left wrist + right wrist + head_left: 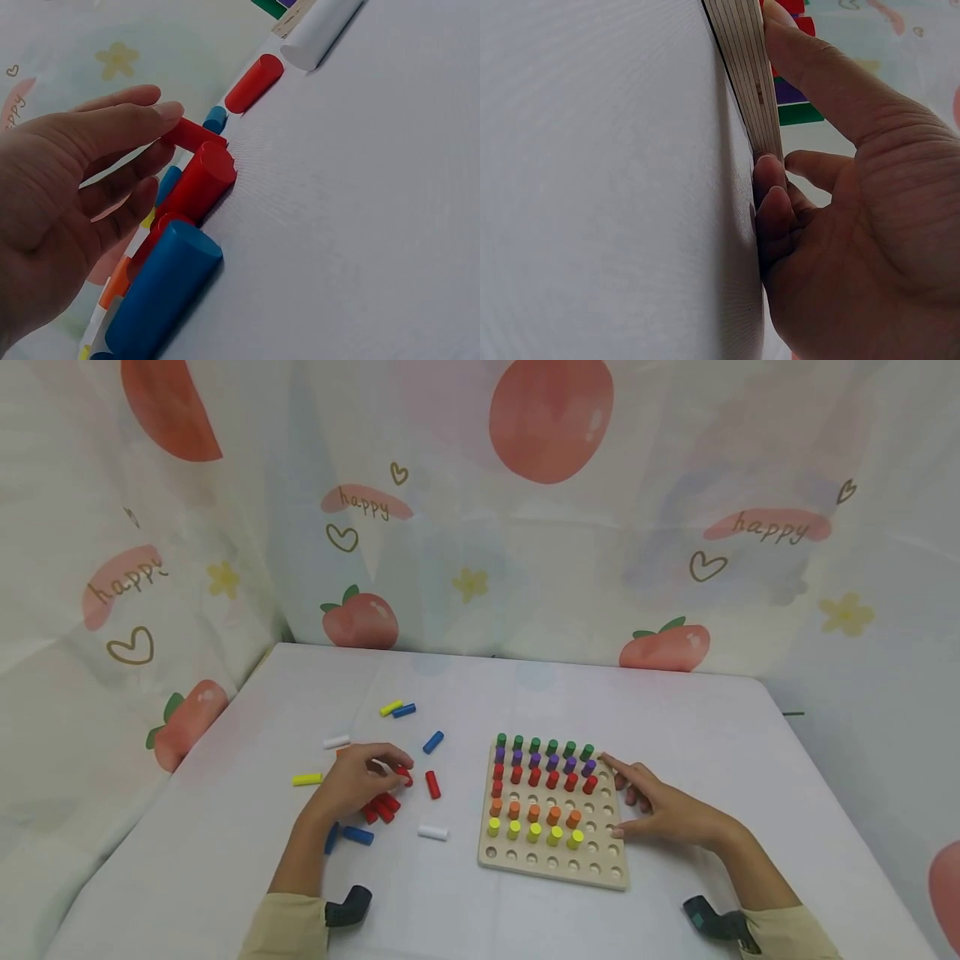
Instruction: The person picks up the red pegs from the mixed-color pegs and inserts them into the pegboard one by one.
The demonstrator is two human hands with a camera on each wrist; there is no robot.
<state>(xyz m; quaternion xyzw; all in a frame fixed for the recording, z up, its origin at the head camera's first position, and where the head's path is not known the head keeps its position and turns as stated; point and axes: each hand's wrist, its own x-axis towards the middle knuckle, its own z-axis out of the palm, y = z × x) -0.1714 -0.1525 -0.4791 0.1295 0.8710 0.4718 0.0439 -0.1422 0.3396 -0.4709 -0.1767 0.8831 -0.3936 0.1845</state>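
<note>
My left hand [360,777] pinches a red peg [193,136] between thumb and fingertips, just above the white table. Beneath and beside that hand lie several loose red pegs [384,807]. The wooden pegboard [555,874] lies flat to the right, with rows of green, purple, red, orange and yellow pegs standing in it. A lone red peg [497,789] stands at the left end of the row behind the orange one. My right hand [667,810] holds the board's right edge, its thumb on the rim, index finger at the far corner and other fingers curled against the side.
Loose blue [433,742], white [432,833] and yellow pegs [307,779] lie scattered around the left hand. A single red peg [432,785] lies between that hand and the board. A printed curtain [525,552] hangs behind the table.
</note>
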